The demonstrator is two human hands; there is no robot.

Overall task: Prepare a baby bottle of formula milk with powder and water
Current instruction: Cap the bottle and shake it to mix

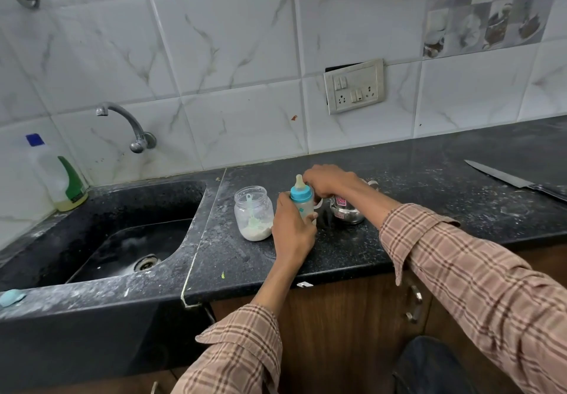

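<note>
On the dark speckled desk (pixel 352 258) we see a clear glass jar (pixel 253 212) standing upright without a lid, just left of our hands. It holds a shallow layer of white powder (pixel 255 233) at the bottom, and a pale green scoop (pixel 252 213) stands in the powder with its handle leaning up toward the jar mouth. To the right of the bottle sits a small shiny steel vessel (pixel 346 212) with a pink label; what is inside it we cannot tell, since our right arm crosses over it.

The baby bottle (pixel 302 199) stands upright on the desk between the jar and the steel vessel. It has a cream-coloured teat on top, a blue screw collar beneath it, and a pale body with a small green print. Whether it holds any liquid we cannot tell.

Our left hand (pixel 293 234) wraps its grip around the lower body of the bottle, fingers curled on its far side. Our right hand (pixel 331 180) reaches over from behind, fingers curled down just beside the bottle's collar; what its grip closes on is hidden, so we cannot tell.

Further left lie the sink (pixel 101 240) and a detergent bottle (pixel 61 176) at its back corner, and a knife (pixel 518 180) lies far right.
</note>
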